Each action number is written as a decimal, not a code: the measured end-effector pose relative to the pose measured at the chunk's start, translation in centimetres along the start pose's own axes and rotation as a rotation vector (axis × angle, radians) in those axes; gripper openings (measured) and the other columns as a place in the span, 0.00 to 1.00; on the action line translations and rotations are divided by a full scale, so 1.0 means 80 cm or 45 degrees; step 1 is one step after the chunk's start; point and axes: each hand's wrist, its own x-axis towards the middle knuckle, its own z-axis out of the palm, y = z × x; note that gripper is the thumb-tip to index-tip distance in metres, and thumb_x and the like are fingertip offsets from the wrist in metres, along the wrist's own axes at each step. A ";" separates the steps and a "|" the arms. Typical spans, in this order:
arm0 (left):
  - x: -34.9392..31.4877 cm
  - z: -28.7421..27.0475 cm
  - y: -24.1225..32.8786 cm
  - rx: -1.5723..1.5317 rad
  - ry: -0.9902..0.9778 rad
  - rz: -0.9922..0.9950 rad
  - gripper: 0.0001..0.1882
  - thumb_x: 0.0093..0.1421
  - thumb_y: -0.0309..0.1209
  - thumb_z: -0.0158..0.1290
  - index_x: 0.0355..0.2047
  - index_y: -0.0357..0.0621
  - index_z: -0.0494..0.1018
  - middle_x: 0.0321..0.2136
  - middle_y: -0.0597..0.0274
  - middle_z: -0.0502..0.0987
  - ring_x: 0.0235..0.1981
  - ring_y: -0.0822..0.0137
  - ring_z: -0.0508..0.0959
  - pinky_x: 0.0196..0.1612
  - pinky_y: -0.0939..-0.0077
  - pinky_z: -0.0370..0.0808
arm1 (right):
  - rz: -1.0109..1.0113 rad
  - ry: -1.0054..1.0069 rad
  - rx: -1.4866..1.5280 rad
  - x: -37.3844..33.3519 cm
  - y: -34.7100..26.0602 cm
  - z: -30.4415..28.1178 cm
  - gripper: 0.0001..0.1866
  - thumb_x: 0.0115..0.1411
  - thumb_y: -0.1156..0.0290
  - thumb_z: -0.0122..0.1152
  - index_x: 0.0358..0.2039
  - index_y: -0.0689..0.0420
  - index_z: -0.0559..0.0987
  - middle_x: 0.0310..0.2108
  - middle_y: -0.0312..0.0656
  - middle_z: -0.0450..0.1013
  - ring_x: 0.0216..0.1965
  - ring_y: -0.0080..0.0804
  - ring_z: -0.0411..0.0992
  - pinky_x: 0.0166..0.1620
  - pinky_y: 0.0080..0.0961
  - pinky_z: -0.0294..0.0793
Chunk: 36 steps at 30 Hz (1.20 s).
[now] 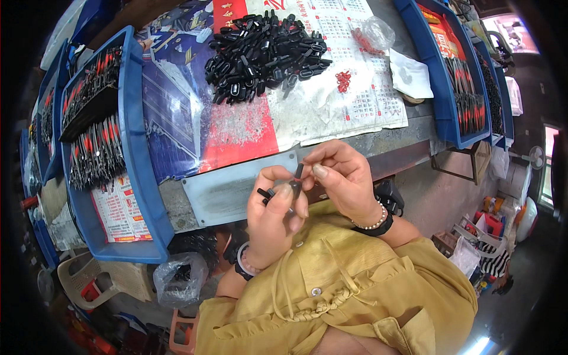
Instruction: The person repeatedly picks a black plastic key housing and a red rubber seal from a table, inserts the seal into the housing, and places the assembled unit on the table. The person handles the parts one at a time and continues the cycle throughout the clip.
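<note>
My left hand (273, 210) is closed around small black plastic parts. One black part (299, 171) stands up between thumb and forefinger, with a bit of red at its base. A second dark stick-like part (264, 193) pokes out on the left side of the same hand. Close beside it, my right hand (346, 180) has thumb and forefinger pinched together by the upright part; whatever is in that pinch is too small to make out. Beyond both hands, a heap of black plastic parts (260, 59) lies on the table, with a small cluster of red rings (343, 81) to its right.
A blue tray (133, 136) with rows of black-and-red pieces flanks the table on the left; another blue tray (441, 89) stands right. A clear plastic bag (377, 34) and white paper (411, 74) lie at the far right. A pale plate (236, 188) lies along the near edge.
</note>
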 end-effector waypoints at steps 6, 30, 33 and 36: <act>0.005 -0.011 -0.002 -0.260 -0.162 -0.153 0.16 0.66 0.34 0.43 0.52 0.44 0.59 0.20 0.60 0.70 0.13 0.79 0.61 0.17 0.88 0.58 | 0.247 0.016 -0.054 0.007 -0.009 -0.001 0.09 0.62 0.75 0.54 0.41 0.66 0.74 0.32 0.40 0.74 0.30 0.18 0.70 0.35 0.16 0.71; 0.012 -0.006 0.009 0.124 -0.037 -0.006 0.23 0.64 0.28 0.43 0.58 0.36 0.56 0.21 0.63 0.73 0.16 0.82 0.64 0.19 0.90 0.60 | 0.412 -0.053 0.140 0.023 -0.008 -0.005 0.12 0.65 0.68 0.52 0.40 0.64 0.75 0.28 0.35 0.71 0.27 0.17 0.67 0.31 0.14 0.68; 0.014 -0.005 0.011 0.107 -0.046 -0.057 0.25 0.63 0.33 0.45 0.58 0.36 0.57 0.22 0.60 0.72 0.14 0.81 0.62 0.17 0.90 0.59 | 0.401 -0.066 0.176 0.029 -0.010 -0.008 0.10 0.64 0.70 0.53 0.39 0.64 0.75 0.29 0.37 0.71 0.25 0.16 0.66 0.30 0.13 0.67; 0.014 -0.005 0.010 0.039 -0.077 -0.109 0.26 0.63 0.34 0.45 0.59 0.37 0.56 0.22 0.60 0.72 0.13 0.80 0.61 0.17 0.90 0.59 | 0.415 -0.052 0.089 0.032 -0.012 -0.007 0.07 0.62 0.74 0.54 0.38 0.65 0.74 0.29 0.38 0.71 0.24 0.17 0.68 0.28 0.15 0.68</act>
